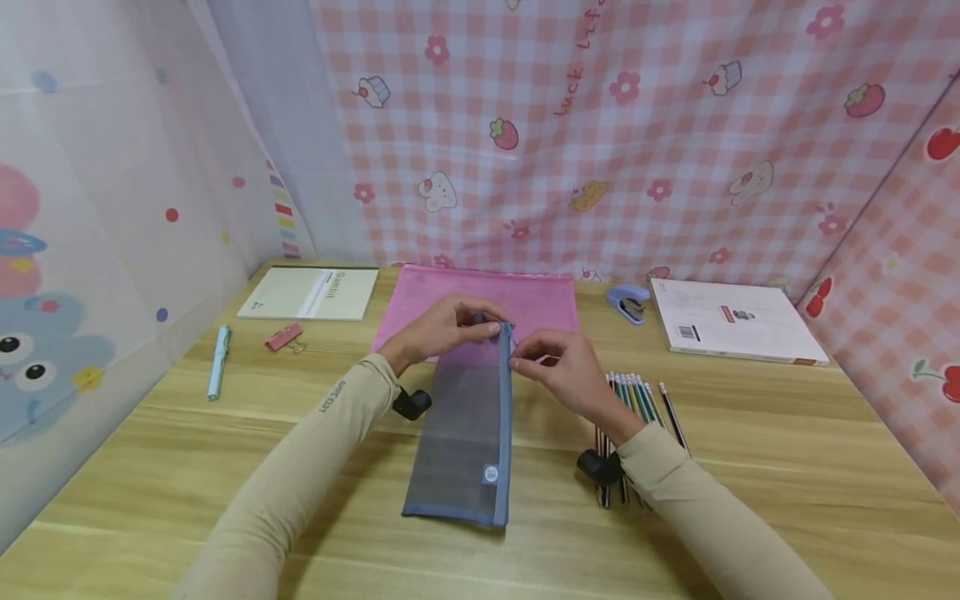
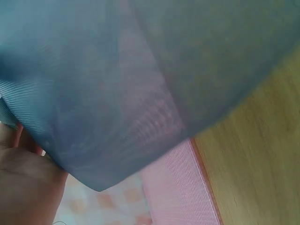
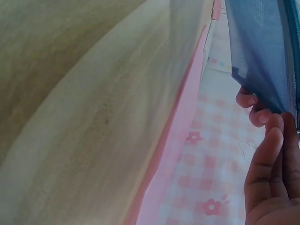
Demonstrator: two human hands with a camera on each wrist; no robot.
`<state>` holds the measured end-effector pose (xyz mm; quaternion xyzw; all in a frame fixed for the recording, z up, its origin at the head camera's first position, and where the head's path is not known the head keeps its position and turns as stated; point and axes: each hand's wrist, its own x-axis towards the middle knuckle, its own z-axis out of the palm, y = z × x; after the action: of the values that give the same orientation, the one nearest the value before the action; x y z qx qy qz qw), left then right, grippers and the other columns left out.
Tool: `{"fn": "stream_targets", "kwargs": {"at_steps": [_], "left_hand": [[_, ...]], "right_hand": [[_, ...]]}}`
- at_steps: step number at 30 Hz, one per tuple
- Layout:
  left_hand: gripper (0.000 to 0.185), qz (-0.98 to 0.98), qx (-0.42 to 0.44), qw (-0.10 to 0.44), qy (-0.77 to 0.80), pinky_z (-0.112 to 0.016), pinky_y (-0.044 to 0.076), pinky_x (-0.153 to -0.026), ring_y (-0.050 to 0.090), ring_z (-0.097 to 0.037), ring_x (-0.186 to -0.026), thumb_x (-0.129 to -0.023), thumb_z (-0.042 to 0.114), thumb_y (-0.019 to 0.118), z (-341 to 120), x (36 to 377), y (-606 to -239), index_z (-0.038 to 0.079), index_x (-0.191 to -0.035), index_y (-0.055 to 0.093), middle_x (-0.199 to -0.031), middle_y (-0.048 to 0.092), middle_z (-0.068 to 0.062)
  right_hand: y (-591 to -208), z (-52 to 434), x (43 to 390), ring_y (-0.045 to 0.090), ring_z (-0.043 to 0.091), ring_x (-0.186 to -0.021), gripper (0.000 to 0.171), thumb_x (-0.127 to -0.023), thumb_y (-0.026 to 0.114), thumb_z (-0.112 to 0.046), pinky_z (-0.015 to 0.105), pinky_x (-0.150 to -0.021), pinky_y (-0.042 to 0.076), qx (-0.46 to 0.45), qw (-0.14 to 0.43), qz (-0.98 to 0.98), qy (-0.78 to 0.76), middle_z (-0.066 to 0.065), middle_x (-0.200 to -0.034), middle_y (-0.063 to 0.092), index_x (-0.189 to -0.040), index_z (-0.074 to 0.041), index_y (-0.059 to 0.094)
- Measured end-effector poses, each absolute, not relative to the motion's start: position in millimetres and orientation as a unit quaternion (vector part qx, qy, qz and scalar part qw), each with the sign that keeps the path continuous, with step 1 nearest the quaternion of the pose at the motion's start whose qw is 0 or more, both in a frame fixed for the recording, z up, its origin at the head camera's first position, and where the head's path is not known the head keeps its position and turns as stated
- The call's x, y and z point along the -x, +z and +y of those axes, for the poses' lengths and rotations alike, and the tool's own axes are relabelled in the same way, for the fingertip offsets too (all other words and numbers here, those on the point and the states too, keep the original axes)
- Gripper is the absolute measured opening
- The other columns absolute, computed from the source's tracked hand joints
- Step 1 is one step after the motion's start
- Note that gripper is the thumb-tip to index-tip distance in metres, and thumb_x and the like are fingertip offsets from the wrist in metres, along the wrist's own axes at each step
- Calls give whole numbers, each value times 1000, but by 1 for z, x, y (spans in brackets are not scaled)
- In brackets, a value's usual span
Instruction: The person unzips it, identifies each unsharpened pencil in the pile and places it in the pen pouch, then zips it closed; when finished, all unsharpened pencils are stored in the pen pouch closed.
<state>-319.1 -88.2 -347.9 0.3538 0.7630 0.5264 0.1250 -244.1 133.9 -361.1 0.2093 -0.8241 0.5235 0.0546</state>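
My left arm (image 1: 300,467) comes up from the bottom, and its sleeve stops at my wrist. My left hand (image 1: 453,327) bends in over the top end of the blue-grey bag (image 1: 461,433). Its thumb and fingers pinch the bag's top corner, by the zipper (image 1: 505,425). The bag is in the middle, long side pointing at me, zipper down its right edge. Its top is held up in front of the flat pink bag (image 1: 420,300). My right arm (image 1: 720,517) slants in from the other side. My right hand (image 1: 562,367) has its thumb and first finger pinched together at the zipper's edge, near the top.

Some bits are hard to see. The tips of my left fingers go behind the cloth, and in the left wrist view the bag is blurry and covers most of that hand. I can't tell if the bag's bottom end touches the table (image 1: 555,550). My hands and the blue-grey bag hide part of the pink bag. The little bit between my right fingertips is too small to make out, and the right wrist view cuts that hand off. My right wrist covers part of the pencils (image 1: 636,396).
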Motion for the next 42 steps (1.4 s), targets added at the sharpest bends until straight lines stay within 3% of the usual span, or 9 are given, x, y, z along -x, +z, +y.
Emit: {"fn": "stream_targets", "kwargs": {"at_steps": [7,18,21,25,30,38,42], "left_hand": [[24,770,-355,127,514,-28,54,-89,67,-13,-97,-98,13,63,-87,318,-347,9,-121,71,-108,74,-7],[20,780,-336,82,521,-25,53,-82,64,-10,-89,-98,11,63,-87,327,-344,3,-114,72,-101,74,-3],[21,786,-301,67,536,-24,51,-81,63,-10,-90,-99,13,63,-91,331,-341,4,-115,72,-105,72,-4],[25,782,-266,50,561,-22,49,-81,62,-7,-92,-99,14,63,-103,338,-337,1,-119,69,-107,72,4],[27,773,-239,32,587,-20,48,-76,59,-5,-85,-99,14,63,-116,345,-335,-2,-121,67,-96,69,16],[27,774,-231,27,589,-20,47,-71,59,-5,-82,-98,13,64,-120,348,-338,-4,-120,66,-96,69,17],[26,774,-237,39,586,-21,48,-74,59,-5,-83,-99,13,63,-116,346,-340,-1,-120,67,-93,69,16]], "right_hand": [[-362,134,243,65,9,-75,7,-85,80,-13,24,-70,56,-196,74,-831,516,10,-86,75,-87,-7,76],[-360,131,240,65,7,-72,4,-86,79,-11,24,-65,56,-224,75,-830,506,9,-87,77,-88,-7,78],[-360,129,233,64,6,-71,3,-86,78,-11,24,-64,56,-251,56,-838,481,7,-84,76,-85,-8,78],[-360,128,214,62,3,-70,4,-87,78,-13,24,-63,56,-293,21,-849,439,2,-81,77,-83,-12,79],[-363,129,187,61,-1,-67,5,-85,79,-11,22,-61,56,-348,-14,-834,428,-1,-80,76,-82,-14,78],[-364,132,151,60,-5,-67,5,-87,77,-11,20,-59,56,-398,-37,-805,438,-3,-81,76,-83,-13,76],[-360,139,159,64,-3,-72,10,-94,71,-20,22,-63,58,-408,-101,-800,428,0,-88,77,-93,-13,78]]}}
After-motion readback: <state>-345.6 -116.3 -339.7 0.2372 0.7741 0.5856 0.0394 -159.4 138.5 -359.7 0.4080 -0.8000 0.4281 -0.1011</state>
